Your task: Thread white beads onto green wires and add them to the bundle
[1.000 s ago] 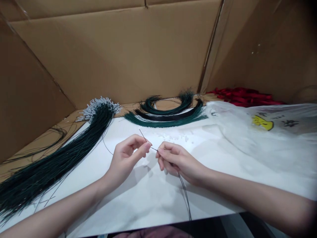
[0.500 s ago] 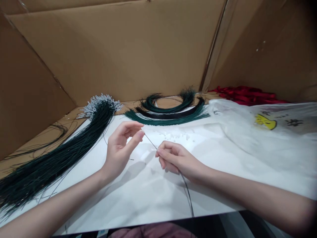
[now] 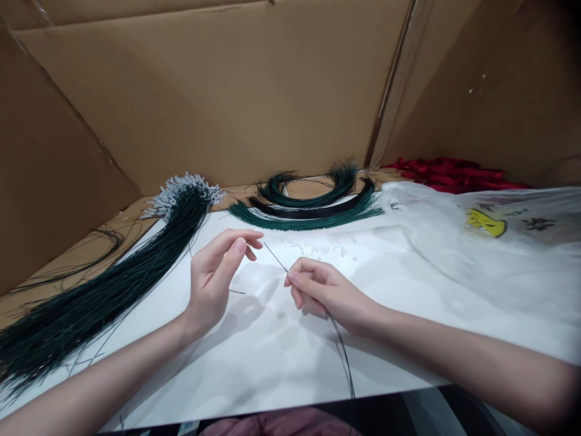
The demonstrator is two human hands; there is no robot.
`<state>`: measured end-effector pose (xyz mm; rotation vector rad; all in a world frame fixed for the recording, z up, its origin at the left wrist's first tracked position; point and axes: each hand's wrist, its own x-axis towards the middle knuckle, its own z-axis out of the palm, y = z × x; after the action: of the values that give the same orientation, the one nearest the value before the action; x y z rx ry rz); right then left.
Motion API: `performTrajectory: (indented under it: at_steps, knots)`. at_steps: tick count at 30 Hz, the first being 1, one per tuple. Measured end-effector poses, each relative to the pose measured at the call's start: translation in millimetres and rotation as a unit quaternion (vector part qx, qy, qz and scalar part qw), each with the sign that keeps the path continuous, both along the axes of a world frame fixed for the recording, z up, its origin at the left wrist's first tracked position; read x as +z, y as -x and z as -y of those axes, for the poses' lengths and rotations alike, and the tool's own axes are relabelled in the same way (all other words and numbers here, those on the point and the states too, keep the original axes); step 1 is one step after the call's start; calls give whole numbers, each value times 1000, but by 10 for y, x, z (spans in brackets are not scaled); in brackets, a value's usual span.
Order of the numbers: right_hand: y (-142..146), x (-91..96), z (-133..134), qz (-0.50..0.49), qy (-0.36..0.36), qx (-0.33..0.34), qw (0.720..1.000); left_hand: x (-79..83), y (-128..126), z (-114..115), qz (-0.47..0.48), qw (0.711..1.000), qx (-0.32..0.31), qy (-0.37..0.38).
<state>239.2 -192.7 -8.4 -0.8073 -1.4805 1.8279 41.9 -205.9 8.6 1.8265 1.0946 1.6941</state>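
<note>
My right hand is closed in a pinch on a thin dark green wire. The wire's tip sticks out up and to the left of the fingers, and its long end trails down to the near table edge. My left hand hovers just left of that tip, fingers loosely apart, and nothing shows between them. Both hands are over a white sheet. Tiny white beads lie scattered just beyond the hands.
A long bundle of dark green wires with white beaded tips lies at the left. Curved bundles of green wires lie at the back. A clear plastic bag and red material sit at the right. Cardboard walls enclose the table.
My left hand let go of the wire's tip, lifted up and to the left, and its fingers spread. My right hand stayed put with the wire.
</note>
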Motion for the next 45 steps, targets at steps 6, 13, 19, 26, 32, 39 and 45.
performTrajectory:
  at_steps: [6, 13, 19, 26, 32, 39, 45]
  knots:
    - [-3, -29, -17, -12, -1, 6, 1000, -34, 6, 6, -42, 999, -1, 4]
    - [3, -50, -24, -22, -3, 3, 1000, -101, -36, 65, -145, 983, -105, 41]
    - [1, -58, -41, -16, -9, 0, 1000, -133, -93, 63, -134, 983, -64, 106]
    - [5, -99, -65, -16, -23, 2, 1000, -103, -129, 56, -148, 973, -75, 161]
    - [6, -133, -72, -16, -18, -4, 1000, -113, -127, 57, -144, 971, -84, 171]
    - [10, -150, -85, -28, -18, -19, 999, -147, -118, 18, -107, 968, -104, 200]
    - [1, -145, -80, -30, -4, -27, 999, -170, -112, 1, -92, 969, -107, 204]
